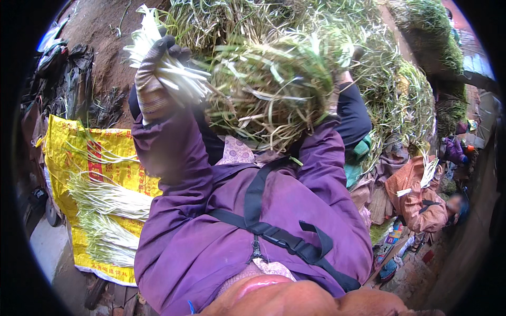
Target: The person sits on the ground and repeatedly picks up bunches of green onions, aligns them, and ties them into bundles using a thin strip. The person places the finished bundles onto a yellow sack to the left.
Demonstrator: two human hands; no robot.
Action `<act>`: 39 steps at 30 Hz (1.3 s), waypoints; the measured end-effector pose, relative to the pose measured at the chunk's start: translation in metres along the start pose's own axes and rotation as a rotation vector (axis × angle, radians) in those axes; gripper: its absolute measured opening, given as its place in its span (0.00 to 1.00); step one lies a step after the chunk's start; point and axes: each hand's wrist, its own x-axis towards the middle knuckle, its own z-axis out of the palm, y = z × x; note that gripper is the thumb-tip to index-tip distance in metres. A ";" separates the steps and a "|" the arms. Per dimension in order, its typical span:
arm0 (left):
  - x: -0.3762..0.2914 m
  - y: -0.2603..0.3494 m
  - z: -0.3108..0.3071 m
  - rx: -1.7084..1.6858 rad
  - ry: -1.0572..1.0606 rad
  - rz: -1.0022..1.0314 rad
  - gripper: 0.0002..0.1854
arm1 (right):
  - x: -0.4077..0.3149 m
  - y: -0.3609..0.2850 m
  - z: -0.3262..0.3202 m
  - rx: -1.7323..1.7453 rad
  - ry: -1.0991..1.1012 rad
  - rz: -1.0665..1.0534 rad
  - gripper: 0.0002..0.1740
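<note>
My left hand point(152, 79), in a striped knit glove with dark fingertips, grips a bunch of white leafy stalks point(182, 79), their pale ends fanned out to both sides. A large tangle of green and dry stalks point(272, 91) lies against my lap and knees, partly blurred. At its far right side is my right hand point(344, 75), largely hidden by the greens and blurred, so its fingers cannot be made out. More pale stalks point(114, 197) lie in bundles on a yellow printed sack point(59, 158) at the left.
Heaps of grassy stalks point(399, 94) surround the far side and right. Dark crumpled plastic point(75, 79) lies at the upper left on brown ground point(102, 23). At the right sits another person point(419, 197) in an orange checked top, holding white stalks point(429, 172).
</note>
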 end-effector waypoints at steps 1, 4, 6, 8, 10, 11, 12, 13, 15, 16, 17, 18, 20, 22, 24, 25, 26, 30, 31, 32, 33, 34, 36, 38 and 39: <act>0.001 0.000 -0.001 -0.046 0.101 -0.002 0.22 | -0.011 -0.017 0.000 -0.052 0.005 -0.041 0.44; -0.001 0.000 -0.005 -0.045 0.048 0.070 0.20 | -0.036 -0.072 0.004 -0.225 0.062 -0.200 0.43; -0.002 -0.002 -0.009 0.046 0.129 0.152 0.15 | -0.037 -0.112 0.012 -0.341 0.116 -0.331 0.42; -0.003 0.001 -0.011 0.066 0.106 0.117 0.15 | -0.033 -0.156 0.021 -0.429 0.172 -0.451 0.41; -0.002 0.001 -0.011 -0.051 0.007 0.050 0.12 | -0.022 -0.207 0.028 -0.500 0.236 -0.563 0.41; -0.002 -0.001 -0.010 -0.042 -0.005 0.118 0.11 | -0.016 -0.230 0.031 -0.525 0.259 -0.618 0.40; 0.000 -0.002 -0.008 -0.069 -0.019 0.066 0.13 | -0.011 -0.254 0.032 -0.544 0.278 -0.664 0.40; -0.001 -0.008 -0.006 -0.146 -0.167 0.104 0.13 | -0.007 -0.274 0.032 -0.555 0.302 -0.705 0.39; 0.005 -0.014 -0.001 -0.033 -0.078 0.141 0.11 | -0.001 -0.308 0.027 -0.559 0.339 -0.764 0.39; 0.004 -0.015 -0.001 -0.107 -0.099 0.104 0.11 | 0.003 -0.320 0.022 -0.559 0.358 -0.786 0.38; 0.003 -0.018 0.001 -0.179 -0.124 0.062 0.12 | 0.005 -0.329 0.013 -0.558 0.378 -0.804 0.38; 0.005 -0.016 0.001 -0.094 -0.051 0.112 0.13 | 0.007 -0.334 0.003 -0.553 0.402 -0.817 0.38; 0.004 -0.014 0.003 0.044 -0.036 -0.032 0.14 | 0.011 -0.332 -0.026 -0.543 0.450 -0.815 0.37; 0.004 -0.013 0.006 0.250 -0.018 0.053 0.16 | 0.013 -0.319 -0.061 -0.523 0.507 -0.789 0.36; 0.000 -0.015 0.009 -0.052 -0.012 -0.021 0.14 | 0.016 -0.292 -0.099 -0.505 0.557 -0.742 0.35; 0.000 -0.017 0.009 -0.152 -0.068 -0.079 0.16 | 0.017 -0.276 -0.118 -0.493 0.588 -0.711 0.35; 0.000 -0.016 0.008 -0.198 -0.113 -0.083 0.17 | 0.016 -0.256 -0.138 -0.481 0.616 -0.671 0.35; 0.009 -0.014 -0.005 -0.519 -0.302 -0.397 0.22 | 0.015 -0.174 -0.197 -0.393 0.718 -0.518 0.33; 0.009 -0.015 -0.011 -0.403 -0.213 -0.267 0.23 | 0.019 -0.156 -0.205 -0.402 0.763 -0.457 0.33; 0.009 -0.016 -0.015 -0.149 -0.115 -0.090 0.23 | 0.019 -0.141 -0.211 -0.445 0.847 -0.382 0.33; 0.009 -0.016 -0.020 -0.066 -0.181 -0.094 0.24 | 0.019 -0.130 -0.217 -0.427 0.861 -0.331 0.32; 0.009 -0.015 -0.023 -0.008 -0.139 -0.096 0.24 | 0.022 -0.122 -0.221 -0.367 0.819 -0.345 0.32; 0.010 -0.019 -0.025 -0.005 0.129 0.045 0.24 | 0.035 -0.121 -0.226 -0.343 0.794 -0.344 0.31; 0.013 -0.021 -0.021 -0.096 0.212 0.031 0.24 | 0.067 -0.139 -0.228 -0.387 0.769 -0.368 0.30; 0.019 -0.027 -0.018 -0.034 0.350 0.110 0.25 | 0.089 -0.156 -0.226 -0.421 0.747 -0.396 0.30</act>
